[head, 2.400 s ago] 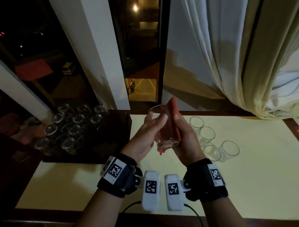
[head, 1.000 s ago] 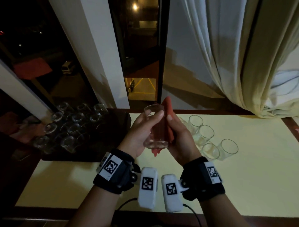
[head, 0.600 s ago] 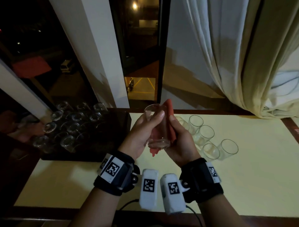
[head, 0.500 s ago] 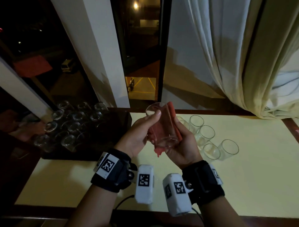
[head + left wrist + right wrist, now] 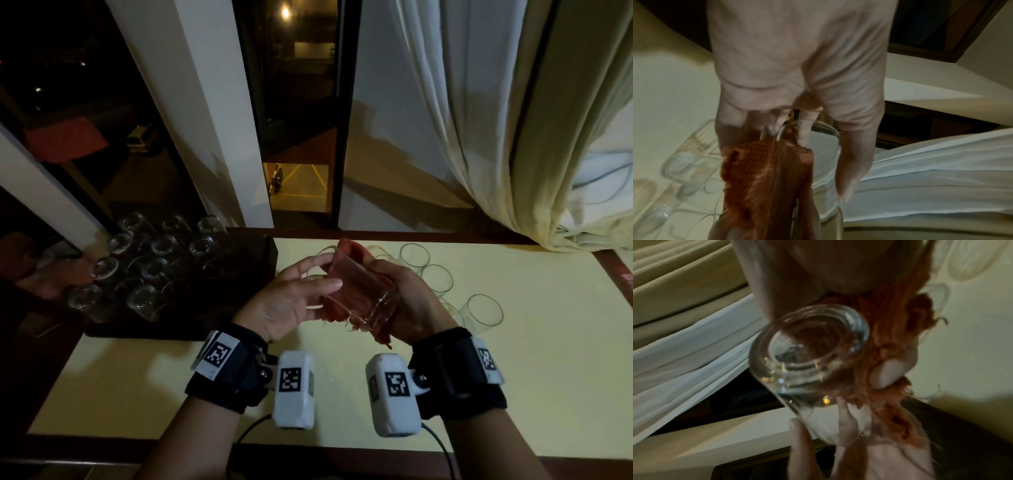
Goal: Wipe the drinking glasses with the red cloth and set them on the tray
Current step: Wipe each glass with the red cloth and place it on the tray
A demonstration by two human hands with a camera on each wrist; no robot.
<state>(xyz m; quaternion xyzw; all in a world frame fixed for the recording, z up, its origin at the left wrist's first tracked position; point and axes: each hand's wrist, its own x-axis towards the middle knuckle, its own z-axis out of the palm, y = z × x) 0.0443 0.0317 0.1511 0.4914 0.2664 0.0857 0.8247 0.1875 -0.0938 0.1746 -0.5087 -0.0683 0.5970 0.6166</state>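
A clear drinking glass [image 5: 356, 291] lies tilted above the yellow table, rim to the far left, thick base [image 5: 809, 350] toward me. My right hand [image 5: 406, 291] cups the red cloth [image 5: 352, 251] around the glass's far side and base, a fingertip [image 5: 888, 373] pressing the cloth. My left hand [image 5: 320, 277] holds the glass near its rim [image 5: 828, 134], thumb along the side and fingers curled at the mouth. The cloth [image 5: 766, 178] covers the fingers behind it. At the left, the dark tray [image 5: 239, 308] carries several glasses [image 5: 150, 267].
Several more glasses [image 5: 436, 279] stand in a loose group on the table just right of my hands, one apart [image 5: 484, 313]. A window and pillar rise behind, and a curtain [image 5: 513, 137] hangs at the back right. Bare yellow tabletop [image 5: 548, 377] spreads on the near side.
The glass has tipped from nearly upright to a steep slant, base swung toward me and right. Both hands dropped lower and my wrists moved apart; the left hand shifted toward the rim.
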